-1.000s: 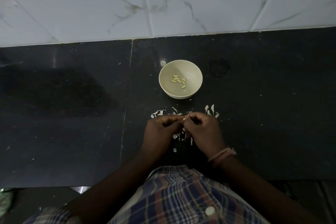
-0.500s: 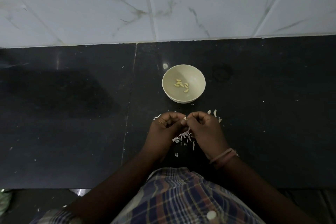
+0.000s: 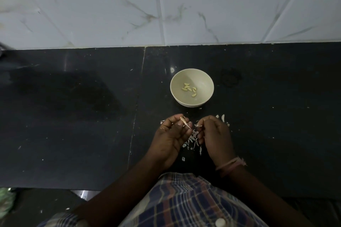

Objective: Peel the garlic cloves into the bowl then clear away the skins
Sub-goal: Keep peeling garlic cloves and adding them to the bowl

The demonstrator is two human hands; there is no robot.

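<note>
Dim light overall. Black polished tabletop point(image 3: 73, 116) with one seam point(image 3: 137, 112) running front to back. White marble-veined wall tiles point(image 3: 203, 5) behind, grey grout lines.

no readable text, labels or numbers

Skins point(image 3: 191, 139) partly under hands point(image 3: 215, 134)
</note>
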